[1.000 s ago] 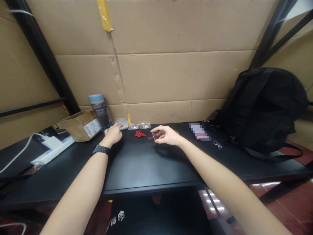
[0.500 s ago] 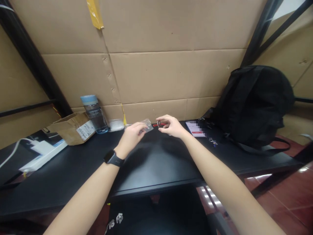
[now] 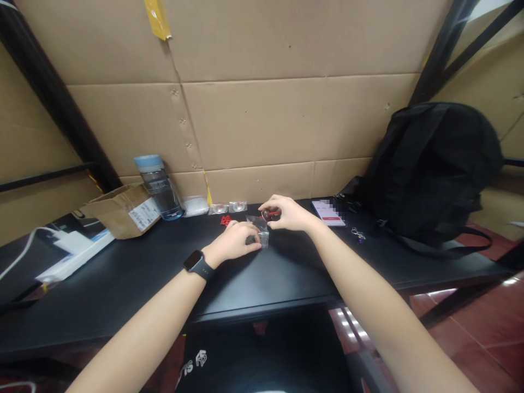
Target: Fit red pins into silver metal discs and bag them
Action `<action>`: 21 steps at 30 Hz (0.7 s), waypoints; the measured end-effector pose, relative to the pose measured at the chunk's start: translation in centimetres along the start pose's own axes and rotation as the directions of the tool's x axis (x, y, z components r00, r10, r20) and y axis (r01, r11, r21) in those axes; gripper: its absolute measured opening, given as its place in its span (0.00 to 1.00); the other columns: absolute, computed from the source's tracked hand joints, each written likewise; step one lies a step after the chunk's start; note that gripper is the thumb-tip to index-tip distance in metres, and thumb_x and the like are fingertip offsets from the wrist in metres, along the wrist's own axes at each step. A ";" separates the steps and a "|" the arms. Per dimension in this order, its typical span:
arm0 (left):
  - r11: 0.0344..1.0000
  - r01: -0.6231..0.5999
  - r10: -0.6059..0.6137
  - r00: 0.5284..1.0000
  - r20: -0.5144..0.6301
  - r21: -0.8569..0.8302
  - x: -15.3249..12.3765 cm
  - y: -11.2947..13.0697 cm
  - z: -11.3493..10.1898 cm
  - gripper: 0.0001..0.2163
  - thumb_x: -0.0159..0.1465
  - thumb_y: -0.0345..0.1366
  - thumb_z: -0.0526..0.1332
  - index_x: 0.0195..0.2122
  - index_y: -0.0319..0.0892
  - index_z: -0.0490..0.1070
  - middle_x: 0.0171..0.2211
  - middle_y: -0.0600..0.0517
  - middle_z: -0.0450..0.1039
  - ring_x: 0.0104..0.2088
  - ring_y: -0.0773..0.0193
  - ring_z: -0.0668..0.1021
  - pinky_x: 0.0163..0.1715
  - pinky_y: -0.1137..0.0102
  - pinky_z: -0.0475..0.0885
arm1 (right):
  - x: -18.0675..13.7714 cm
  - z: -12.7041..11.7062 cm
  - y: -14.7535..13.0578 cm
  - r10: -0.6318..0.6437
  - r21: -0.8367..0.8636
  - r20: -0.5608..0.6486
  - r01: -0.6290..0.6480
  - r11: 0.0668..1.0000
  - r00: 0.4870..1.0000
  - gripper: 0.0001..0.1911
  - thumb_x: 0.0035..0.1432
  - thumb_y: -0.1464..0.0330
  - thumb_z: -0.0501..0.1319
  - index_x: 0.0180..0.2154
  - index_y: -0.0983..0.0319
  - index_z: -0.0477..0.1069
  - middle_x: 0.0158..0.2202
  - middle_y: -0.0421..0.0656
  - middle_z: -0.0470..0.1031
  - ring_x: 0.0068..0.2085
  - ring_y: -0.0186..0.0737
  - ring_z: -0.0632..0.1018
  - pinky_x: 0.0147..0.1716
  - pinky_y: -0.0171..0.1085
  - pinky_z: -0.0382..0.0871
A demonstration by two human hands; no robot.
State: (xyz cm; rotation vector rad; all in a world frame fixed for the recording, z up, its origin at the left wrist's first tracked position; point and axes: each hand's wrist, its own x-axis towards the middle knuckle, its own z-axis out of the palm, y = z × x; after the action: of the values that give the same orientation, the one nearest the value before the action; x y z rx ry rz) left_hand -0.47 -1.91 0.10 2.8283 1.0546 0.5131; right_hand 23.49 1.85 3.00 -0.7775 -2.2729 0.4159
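My left hand, with a black watch on the wrist, has its fingers curled on a small clear plastic bag just above the black table. Between the thumb and fingers of my right hand is a small round, shiny piece with a red cord; its exact kind is hard to make out. The bag lies just below this round piece. Behind my left hand rests a small heap of red cords. Two clear packets with round items, a left packet and a right packet, lie by the cardboard wall.
At the left stand a water bottle, a brown paper bag and a white power strip. A stack of clear bags lies beside the bottle. At the right are a phone, a small keyring and a black backpack.
My left hand has moved right and toward me with the plastic bag, uncovering the red cords and the two packets. My right hand stays nearly in place, still holding the round piece.
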 end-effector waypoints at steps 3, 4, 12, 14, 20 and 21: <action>0.998 -0.031 0.035 0.996 0.083 -0.046 -0.2 0.0 0.0 0.14 0.68 0.43 0.62 0.53 0.50 0.77 0.55 0.51 0.78 0.54 0.55 0.79 0.55 0.64 0.71 | -0.1 -0.4 -0.1 0.011 0.006 0.078 -0.011 1.000 0.997 0.26 0.47 0.74 0.70 0.50 0.58 0.80 0.44 0.43 0.75 0.40 0.39 0.81 0.44 0.37 0.77; 0.998 -0.040 0.046 0.994 0.102 -0.057 -0.3 0.0 0.1 0.16 0.69 0.43 0.62 0.57 0.51 0.74 0.58 0.50 0.76 0.56 0.55 0.78 0.56 0.64 0.70 | -0.1 -0.5 -0.1 0.017 0.003 0.092 -0.017 1.000 0.996 0.26 0.46 0.73 0.71 0.50 0.58 0.80 0.44 0.44 0.75 0.40 0.39 0.81 0.43 0.37 0.77; 0.997 0.073 -0.069 0.994 0.085 -0.036 -0.3 0.0 1.0 0.23 0.68 0.48 0.61 0.62 0.49 0.67 0.60 0.44 0.72 0.60 0.48 0.74 0.59 0.56 0.68 | -0.4 -1.5 -0.4 0.086 -0.048 0.134 -0.081 0.996 0.987 0.29 0.44 0.72 0.72 0.51 0.56 0.79 0.39 0.40 0.79 0.34 0.36 0.78 0.37 0.34 0.72; 0.995 0.083 -0.079 0.994 0.076 -0.052 -0.3 -0.2 1.0 0.24 0.67 0.49 0.62 0.61 0.48 0.67 0.59 0.44 0.73 0.59 0.48 0.75 0.58 0.56 0.68 | -0.5 -1.5 -0.6 0.123 -0.051 0.209 -0.115 0.992 0.970 0.29 0.43 0.72 0.72 0.50 0.55 0.80 0.36 0.37 0.80 0.31 0.35 0.78 0.34 0.33 0.71; 0.995 0.063 -0.052 0.991 0.127 -0.079 -0.5 -0.5 0.0 0.17 0.65 0.46 0.64 0.52 0.46 0.71 0.50 0.46 0.78 0.50 0.51 0.79 0.49 0.62 0.72 | -0.5 -1.3 -0.4 0.126 -0.111 0.292 -0.098 0.989 0.948 0.22 0.43 0.71 0.72 0.44 0.55 0.83 0.34 0.38 0.80 0.34 0.38 0.78 0.33 0.32 0.69; 0.995 0.051 -0.039 0.989 0.141 -0.082 -0.6 -0.6 -0.2 0.16 0.65 0.45 0.64 0.51 0.46 0.72 0.49 0.47 0.78 0.49 0.51 0.80 0.48 0.63 0.73 | -0.5 -1.3 -0.3 0.128 -0.130 0.303 -0.092 0.987 0.944 0.22 0.42 0.71 0.72 0.44 0.55 0.84 0.34 0.38 0.80 0.34 0.38 0.78 0.33 0.32 0.69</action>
State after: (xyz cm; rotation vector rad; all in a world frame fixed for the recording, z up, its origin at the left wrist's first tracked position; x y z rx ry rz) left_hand -1.29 -1.86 -0.02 2.7139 1.0418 0.3416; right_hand 24.55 1.42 3.81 -0.9578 -2.5720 0.4933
